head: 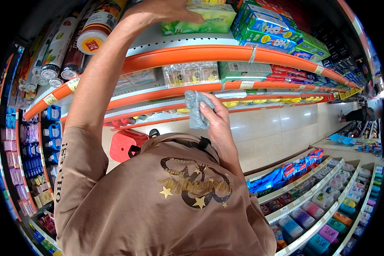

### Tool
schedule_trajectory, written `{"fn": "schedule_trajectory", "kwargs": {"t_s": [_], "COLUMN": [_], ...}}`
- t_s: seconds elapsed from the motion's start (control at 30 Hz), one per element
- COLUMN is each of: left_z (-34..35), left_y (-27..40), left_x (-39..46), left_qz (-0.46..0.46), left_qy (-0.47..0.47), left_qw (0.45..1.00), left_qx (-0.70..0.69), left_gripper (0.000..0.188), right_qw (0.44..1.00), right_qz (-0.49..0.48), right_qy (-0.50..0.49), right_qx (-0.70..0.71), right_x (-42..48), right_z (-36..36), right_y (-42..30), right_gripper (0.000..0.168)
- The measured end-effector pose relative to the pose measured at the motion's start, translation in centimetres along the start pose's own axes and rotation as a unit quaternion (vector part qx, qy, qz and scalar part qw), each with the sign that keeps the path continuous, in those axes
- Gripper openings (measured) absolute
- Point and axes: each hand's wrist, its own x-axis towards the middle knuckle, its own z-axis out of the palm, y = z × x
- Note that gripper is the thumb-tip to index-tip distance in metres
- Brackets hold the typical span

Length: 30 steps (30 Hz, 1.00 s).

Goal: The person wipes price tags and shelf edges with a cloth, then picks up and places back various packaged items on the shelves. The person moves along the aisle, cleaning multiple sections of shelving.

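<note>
In my right hand is a bunched grey-blue cloth, pinched between thumb and fingers in front of the shelf edges. My left arm stretches up across the upper shelf. At the top of the picture my left hand lies over a green carton, its thumb across the printed front. The picture's edge cuts off its other fingers, so any grip is hidden. Perforated shelf metal shows below the carton, behind an orange shelf rail.
Blue and green toothpaste boxes are stacked to the right. Large bottles lie at the left. A red plastic stool stands on the tiled floor. Behind me at the right, stepped shelves hold detergent bottles. Another person is far right.
</note>
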Motion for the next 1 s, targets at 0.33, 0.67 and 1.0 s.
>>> {"fn": "schedule_trajectory", "kwargs": {"t_s": [0.33, 0.67, 1.0], "left_z": [0.4, 0.3, 5.5], "left_y": [0.0, 2.0, 5.2], "left_x": [0.3, -1.1, 1.5], "left_qz": [-0.029, 0.005, 0.221], "left_qy": [-0.007, 0.099, 0.272], "left_qw": [0.999, 0.995, 0.936], "left_qx": [0.021, 0.021, 0.028], "left_gripper": [0.099, 0.083, 0.053], "right_qw": [1.0, 1.0, 1.0], "right_qz": [0.003, 0.005, 0.008], "right_qy": [0.005, 0.013, 0.01], "right_qx": [0.006, 0.011, 0.0], "right_x": [0.2, 0.2, -0.4], "right_z": [0.2, 0.0, -0.3], "right_y": [0.1, 0.8, 0.0], "right_gripper": [0.027, 0.028, 0.03]}}
